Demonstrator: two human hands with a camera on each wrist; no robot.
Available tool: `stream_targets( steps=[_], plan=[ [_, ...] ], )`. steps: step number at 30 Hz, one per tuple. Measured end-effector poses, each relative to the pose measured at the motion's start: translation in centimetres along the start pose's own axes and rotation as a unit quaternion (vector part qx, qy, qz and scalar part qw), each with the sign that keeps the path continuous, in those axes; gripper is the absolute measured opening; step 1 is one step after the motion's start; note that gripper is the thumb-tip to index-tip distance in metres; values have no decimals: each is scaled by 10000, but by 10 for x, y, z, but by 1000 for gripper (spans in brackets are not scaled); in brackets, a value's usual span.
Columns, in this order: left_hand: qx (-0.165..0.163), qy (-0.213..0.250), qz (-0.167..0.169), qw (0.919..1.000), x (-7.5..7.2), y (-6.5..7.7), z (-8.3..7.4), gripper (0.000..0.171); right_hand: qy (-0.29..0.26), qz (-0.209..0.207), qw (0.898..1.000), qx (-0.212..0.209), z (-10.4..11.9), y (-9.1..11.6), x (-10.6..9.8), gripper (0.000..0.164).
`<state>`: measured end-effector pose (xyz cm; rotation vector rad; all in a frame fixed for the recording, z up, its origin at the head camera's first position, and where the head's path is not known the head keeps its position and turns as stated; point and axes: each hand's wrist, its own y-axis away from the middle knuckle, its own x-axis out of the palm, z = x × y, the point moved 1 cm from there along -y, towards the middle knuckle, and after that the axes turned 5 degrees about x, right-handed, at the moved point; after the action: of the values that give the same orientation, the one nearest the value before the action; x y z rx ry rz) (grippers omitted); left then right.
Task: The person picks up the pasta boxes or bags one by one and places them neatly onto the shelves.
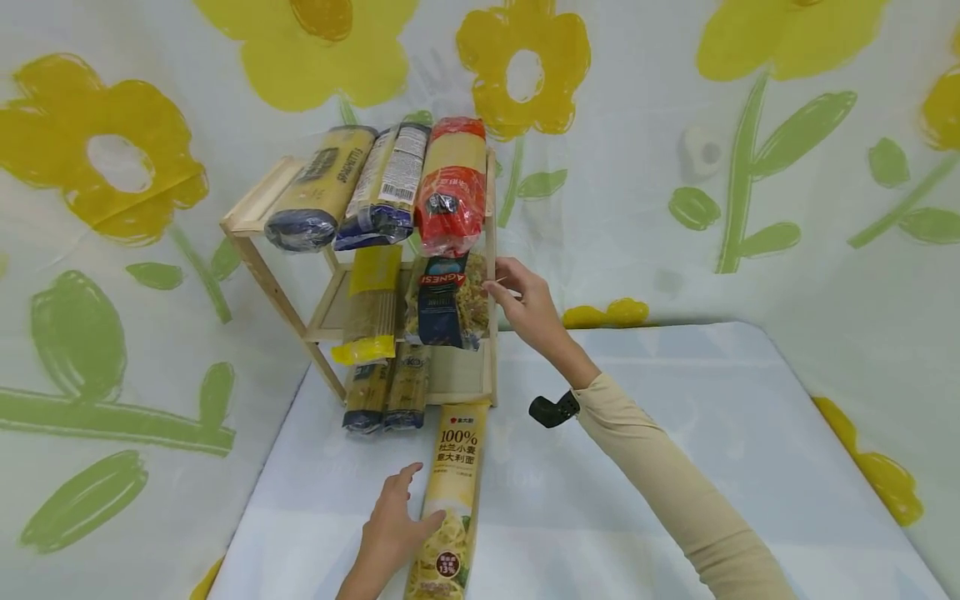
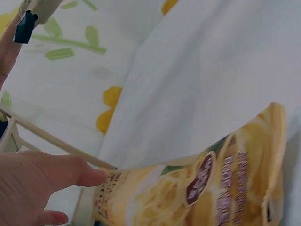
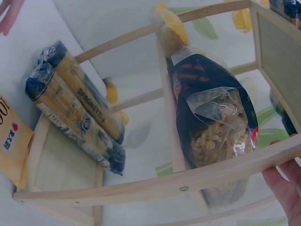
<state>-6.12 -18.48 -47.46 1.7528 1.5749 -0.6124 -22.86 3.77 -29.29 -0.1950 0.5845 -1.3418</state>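
Observation:
A long yellow bag of pasta (image 1: 453, 467) lies on the table in front of a small wooden shelf rack (image 1: 491, 367). My left hand (image 1: 393, 529) is beside and over that bag, fingers spread and thumb near its printed face; whether it touches cannot be told. In the left wrist view the bag (image 2: 188, 188) stretches away from the hand (image 2: 42, 183). With my right hand (image 1: 528, 304) I grip the rack's right front post, next to the Agnesi pasta bag (image 1: 441, 300) on the middle shelf. The right wrist view shows the fingers (image 3: 273, 181) around the post (image 3: 183, 187).
On the top shelf lie a spaghetti pack (image 1: 326, 187), a blue-and-clear pack (image 1: 386, 183) and a red pasta pack (image 1: 452, 183). A yellow-ended pack (image 1: 372, 304) shares the middle shelf. Two packs, one of them this spaghetti (image 1: 369, 396), lie at the bottom. A flowered backdrop (image 1: 622, 167) stands behind.

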Motion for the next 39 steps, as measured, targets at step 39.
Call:
stream_targets(
  steps=[39],
  plan=[
    [-79,-969,-6,9953,61,8,-9,93,-215,-40,9997,83,0,0,0,26]
  ],
)
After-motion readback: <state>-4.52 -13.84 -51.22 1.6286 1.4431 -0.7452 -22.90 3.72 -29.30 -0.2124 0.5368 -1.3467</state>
